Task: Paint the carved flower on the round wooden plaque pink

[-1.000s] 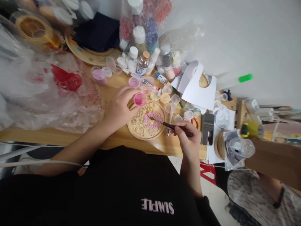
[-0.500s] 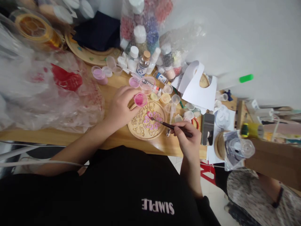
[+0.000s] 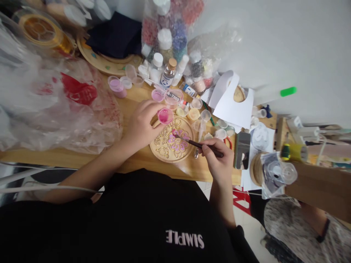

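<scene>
My left hand (image 3: 143,123) pinches a small clear cup of bright pink paste (image 3: 165,116) between thumb and fingers, tilted above the far edge of a round wooden plaque (image 3: 163,159). Raised gold outlines of flowers cover the plaque, and one large flower (image 3: 178,145) has light pink petals. In my right hand (image 3: 216,155) is a slim tool with a dark handle (image 3: 201,145) and a narrow metal tip, perhaps a small palette knife. Its tip meets the upper left of the pink flower, where a darker pink spot (image 3: 174,133) shows.
Open cups of lilac (image 3: 158,95) and yellow (image 3: 193,114) paste stand behind the plaque, beside a B-7000 tube (image 3: 173,96). Small bottles (image 3: 168,73) line the back. Plastic bags (image 3: 63,106) crowd the left; a phone (image 3: 242,150) lies right. Another person (image 3: 304,226) is at lower right.
The tool's tip has shifted slightly up and left on the flower, and a darker pink spot shows more clearly there. The cup stays in my left hand, nearly still.
</scene>
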A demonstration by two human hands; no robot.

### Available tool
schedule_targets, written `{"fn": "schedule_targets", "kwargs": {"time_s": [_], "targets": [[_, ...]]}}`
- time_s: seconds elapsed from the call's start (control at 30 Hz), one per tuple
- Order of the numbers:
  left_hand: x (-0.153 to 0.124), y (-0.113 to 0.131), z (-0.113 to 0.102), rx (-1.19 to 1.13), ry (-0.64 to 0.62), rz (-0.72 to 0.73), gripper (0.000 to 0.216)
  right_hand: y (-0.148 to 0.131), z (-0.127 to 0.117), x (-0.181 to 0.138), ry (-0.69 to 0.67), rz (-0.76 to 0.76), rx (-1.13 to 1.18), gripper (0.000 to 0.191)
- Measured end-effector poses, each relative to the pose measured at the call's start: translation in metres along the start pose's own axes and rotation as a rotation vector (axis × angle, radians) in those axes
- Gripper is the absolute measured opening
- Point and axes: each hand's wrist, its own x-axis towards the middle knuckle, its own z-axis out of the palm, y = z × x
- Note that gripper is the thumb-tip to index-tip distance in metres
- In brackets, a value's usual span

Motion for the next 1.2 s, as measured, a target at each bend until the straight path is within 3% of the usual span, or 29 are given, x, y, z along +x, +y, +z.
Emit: {"fn": "schedule_targets", "kwargs": {"time_s": [0.43,1.2], "targets": [[-0.0007,0.0080,-0.0034,0.076,-0.051,-0.076,0.026,-0.0040,-0.0024,-0.0005,0.005,0.026,-0.045,0.007],[0.0002,0.0069,-0.0034,0.085,-0.059,-0.046,0.025,-0.0032,-0.0047,-0.0035,0.012,0.045,-0.051,0.008]]}}
